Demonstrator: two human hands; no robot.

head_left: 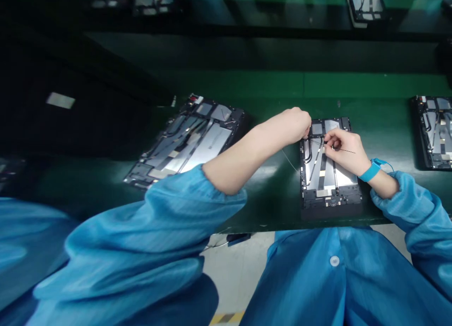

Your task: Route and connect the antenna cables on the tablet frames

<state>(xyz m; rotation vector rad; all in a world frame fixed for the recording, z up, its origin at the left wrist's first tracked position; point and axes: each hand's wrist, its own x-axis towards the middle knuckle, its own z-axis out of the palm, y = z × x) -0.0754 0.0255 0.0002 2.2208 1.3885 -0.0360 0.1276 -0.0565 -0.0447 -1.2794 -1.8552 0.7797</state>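
An opened tablet point(319, 175) with silver battery plates, dark flat ribbons and a black frame lies on the green bench in front of me. My left hand point(298, 123) is closed at its upper left edge, fingertips turned down and partly hidden, so what they pinch is unclear. Over the upper middle, my right hand point(346, 149) has thumb and fingers pinched on a thin black cable point(346, 150), whose end sticks out to the right. A thin pale wire point(291, 163) loops off the tablet's left side below my left hand. A blue wrist strap point(370, 170) circles my right wrist.
A second opened tablet point(197, 142) lies tilted at left, beside my left forearm. Another tablet point(438, 133) sits at the right edge. More units, such as an opened tablet point(367, 5), rest on the far raised strip. The bench's front edge point(268, 227) runs before my body.
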